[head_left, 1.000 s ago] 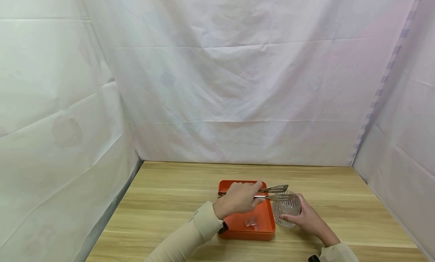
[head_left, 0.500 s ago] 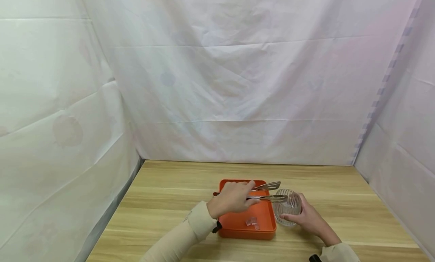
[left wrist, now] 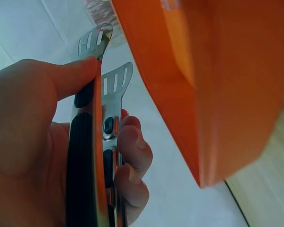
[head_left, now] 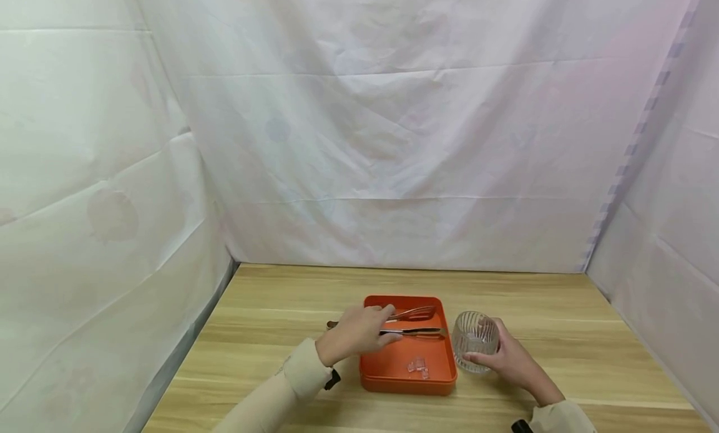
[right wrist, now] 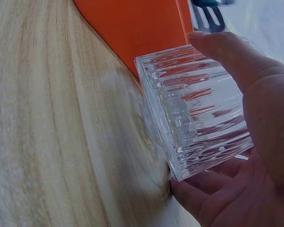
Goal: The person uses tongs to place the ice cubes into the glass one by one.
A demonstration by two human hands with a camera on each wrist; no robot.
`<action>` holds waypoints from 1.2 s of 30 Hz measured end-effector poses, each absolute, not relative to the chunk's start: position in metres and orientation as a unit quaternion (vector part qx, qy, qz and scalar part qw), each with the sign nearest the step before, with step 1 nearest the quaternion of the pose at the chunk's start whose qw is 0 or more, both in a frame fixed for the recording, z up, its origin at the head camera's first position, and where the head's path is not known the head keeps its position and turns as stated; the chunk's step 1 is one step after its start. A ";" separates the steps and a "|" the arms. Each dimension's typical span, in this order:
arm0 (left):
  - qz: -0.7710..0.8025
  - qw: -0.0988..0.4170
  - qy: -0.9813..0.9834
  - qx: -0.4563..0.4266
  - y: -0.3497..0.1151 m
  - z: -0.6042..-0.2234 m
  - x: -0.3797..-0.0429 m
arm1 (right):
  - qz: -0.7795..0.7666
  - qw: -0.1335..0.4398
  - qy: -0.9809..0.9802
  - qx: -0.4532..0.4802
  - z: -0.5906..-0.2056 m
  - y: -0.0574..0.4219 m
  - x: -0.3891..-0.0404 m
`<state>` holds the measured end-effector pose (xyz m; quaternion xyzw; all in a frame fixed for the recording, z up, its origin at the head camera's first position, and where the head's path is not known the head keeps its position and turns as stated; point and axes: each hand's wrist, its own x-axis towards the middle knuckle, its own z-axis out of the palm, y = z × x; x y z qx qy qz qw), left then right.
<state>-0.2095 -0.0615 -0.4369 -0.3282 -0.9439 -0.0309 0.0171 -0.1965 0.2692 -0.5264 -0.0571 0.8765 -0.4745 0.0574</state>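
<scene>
My left hand [head_left: 355, 333] grips metal tongs [head_left: 418, 332] above the left side of an orange tray [head_left: 407, 386]. The tongs' slotted ends stand apart with nothing between them, pointing right over the tray. In the left wrist view, thumb and fingers wrap the tongs' black-padded handles [left wrist: 80, 165]. Several small clear cubes [head_left: 418, 367] lie in the tray's near part. To the right of the tray, my right hand [head_left: 508, 358] holds a ribbed clear glass [head_left: 474, 342] from its right side. The right wrist view shows the glass [right wrist: 194, 104] standing on the table, close to the tray's wall.
The wood-grain table [head_left: 281, 333] carries the tray and the glass. White cloth [head_left: 387, 140] hangs behind the table and along both sides.
My left hand and the tongs have moved left, away from over the glass, and now hover over the tray. The right hand and glass stay in place.
</scene>
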 end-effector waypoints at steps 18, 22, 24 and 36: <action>-0.028 0.000 -0.939 -0.343 -0.093 -0.446 -0.204 | -0.478 0.060 0.874 -0.063 -0.525 0.270 -0.196; -0.020 -0.010 -0.939 -0.342 -0.092 -0.445 -0.204 | -0.471 0.059 0.878 -0.061 -0.526 0.270 -0.197; -0.016 -0.017 -0.939 -0.343 -0.091 -0.444 -0.203 | -0.468 0.058 0.880 -0.060 -0.527 0.270 -0.197; 0.004 -0.037 -0.938 -0.344 -0.080 -0.446 -0.201 | -0.474 0.055 0.877 -0.057 -0.528 0.270 -0.197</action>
